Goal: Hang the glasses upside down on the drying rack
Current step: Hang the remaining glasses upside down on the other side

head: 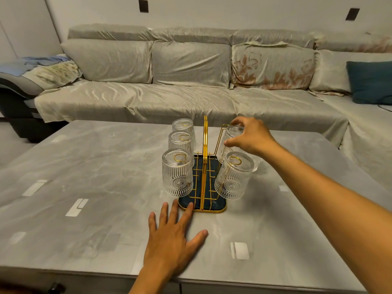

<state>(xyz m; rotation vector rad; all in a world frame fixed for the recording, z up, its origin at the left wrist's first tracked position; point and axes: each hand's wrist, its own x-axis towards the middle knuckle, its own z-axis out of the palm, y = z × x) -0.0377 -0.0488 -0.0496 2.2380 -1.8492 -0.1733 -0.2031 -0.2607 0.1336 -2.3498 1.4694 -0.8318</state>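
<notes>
While left hand (172,240) lies flat, fingers spread, right hand (250,137) apparently grips upturned glass (230,141).

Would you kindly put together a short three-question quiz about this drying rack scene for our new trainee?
1. True or false: the left hand lies flat on the table with a fingertip at the tray of the rack.
2. How many glasses hang on the rack's left side?
3. The right hand touches: A) the front right glass; B) the rear right glass; C) the sofa.

Key: 1 true; 2 three, the nearest being the front left glass; 3 B.
</notes>
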